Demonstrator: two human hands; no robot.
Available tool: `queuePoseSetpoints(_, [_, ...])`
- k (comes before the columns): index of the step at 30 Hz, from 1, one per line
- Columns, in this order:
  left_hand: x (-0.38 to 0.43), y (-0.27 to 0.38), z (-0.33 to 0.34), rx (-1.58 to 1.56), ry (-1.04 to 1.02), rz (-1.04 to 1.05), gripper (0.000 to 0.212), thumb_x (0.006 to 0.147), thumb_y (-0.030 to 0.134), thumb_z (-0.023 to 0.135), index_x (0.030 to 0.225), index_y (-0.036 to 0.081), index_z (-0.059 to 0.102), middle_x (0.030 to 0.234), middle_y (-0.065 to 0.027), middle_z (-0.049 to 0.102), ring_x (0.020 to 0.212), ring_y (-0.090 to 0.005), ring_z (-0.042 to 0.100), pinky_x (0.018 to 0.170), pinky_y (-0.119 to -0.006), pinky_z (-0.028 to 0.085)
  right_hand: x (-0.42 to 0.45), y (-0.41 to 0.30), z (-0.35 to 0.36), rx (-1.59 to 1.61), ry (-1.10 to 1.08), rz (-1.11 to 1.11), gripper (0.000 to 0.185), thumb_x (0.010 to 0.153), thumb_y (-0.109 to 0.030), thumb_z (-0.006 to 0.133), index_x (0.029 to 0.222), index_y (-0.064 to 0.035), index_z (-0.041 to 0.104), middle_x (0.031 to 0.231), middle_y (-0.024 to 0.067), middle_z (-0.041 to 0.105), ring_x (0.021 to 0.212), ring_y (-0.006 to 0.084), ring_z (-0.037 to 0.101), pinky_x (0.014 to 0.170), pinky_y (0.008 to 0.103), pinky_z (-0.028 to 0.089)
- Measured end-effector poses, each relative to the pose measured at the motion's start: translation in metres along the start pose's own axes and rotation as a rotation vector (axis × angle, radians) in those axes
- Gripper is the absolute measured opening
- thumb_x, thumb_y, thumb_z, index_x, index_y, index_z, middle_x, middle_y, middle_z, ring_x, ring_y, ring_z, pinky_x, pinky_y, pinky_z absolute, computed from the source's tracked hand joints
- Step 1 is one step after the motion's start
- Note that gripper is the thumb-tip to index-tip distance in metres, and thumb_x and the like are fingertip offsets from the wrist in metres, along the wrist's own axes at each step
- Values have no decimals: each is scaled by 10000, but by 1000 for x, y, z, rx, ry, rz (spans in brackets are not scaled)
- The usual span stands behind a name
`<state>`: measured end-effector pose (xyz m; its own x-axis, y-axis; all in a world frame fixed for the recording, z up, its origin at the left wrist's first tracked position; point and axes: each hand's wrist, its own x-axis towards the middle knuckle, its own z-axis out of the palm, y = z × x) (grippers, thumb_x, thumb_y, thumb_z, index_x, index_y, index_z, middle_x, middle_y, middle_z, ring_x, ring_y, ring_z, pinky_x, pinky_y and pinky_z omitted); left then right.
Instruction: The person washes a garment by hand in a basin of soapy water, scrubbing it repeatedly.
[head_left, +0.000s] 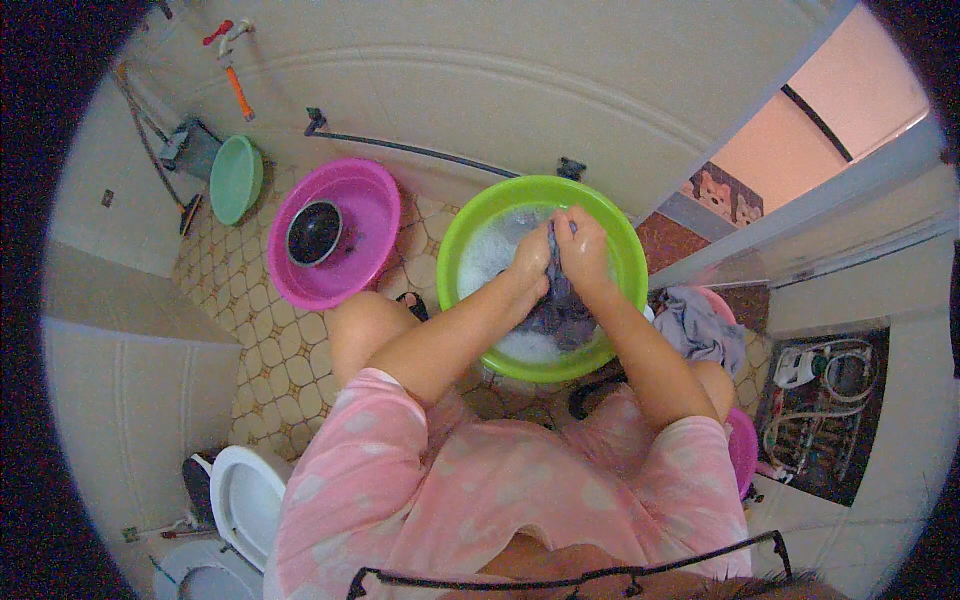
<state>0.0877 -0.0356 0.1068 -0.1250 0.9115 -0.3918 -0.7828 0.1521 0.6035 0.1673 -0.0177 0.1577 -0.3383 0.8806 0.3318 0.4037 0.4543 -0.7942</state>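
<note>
Both of my hands are together over a lime-green plastic basin (450, 281) that holds sudsy water (486, 251). My left hand (534, 251) and my right hand (582, 244) grip a wet dark grey-purple cloth (559, 307) between them. The cloth hangs down from my fists, and its lower part lies in the suds near the basin's close side. My fingers look wet, and the two fists sit side by side, almost touching.
To the left, a pink basin (375, 202) holds a dark round bowl (315, 232). A small green basin (236, 180) leans near a dustpan (191, 150). Grey clothing (697, 330) lies heaped on the right. A tap (227, 49) projects from the wall. The toilet seat (247, 502) is lower left.
</note>
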Motion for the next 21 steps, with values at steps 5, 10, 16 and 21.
queuePoseSetpoints(5, [-3,3,2,19,-37,-32,251,859,268,402,932,77,547,894,-68,587,796,-211,561,728,-344,460,7,16,5,-41,110,37,246,808,-229,482,756,6,535,726,211,539,671,353,522,611,397,403])
queuePoseSetpoints(10, [-14,12,3,-56,-82,-128,305,864,301,400,995,54,523,946,-95,573,825,-222,561,746,-359,452,19,43,-16,-85,98,113,282,812,-289,498,778,-11,528,747,207,552,719,365,538,646,422,407])
queuePoseSetpoints(16, [-13,40,-22,92,97,-11,380,857,352,417,1081,49,471,1037,-114,531,932,-241,516,820,-373,403,17,40,-36,47,-38,229,261,750,-281,600,763,-40,501,730,160,561,713,307,543,660,392,407])
queuePoseSetpoints(21, [-25,37,-14,935,278,388,375,812,300,518,1097,66,450,1059,-127,509,985,-264,476,873,-360,359,7,66,-24,-92,-55,10,438,673,-276,671,991,-23,507,956,165,542,902,299,524,799,363,405])
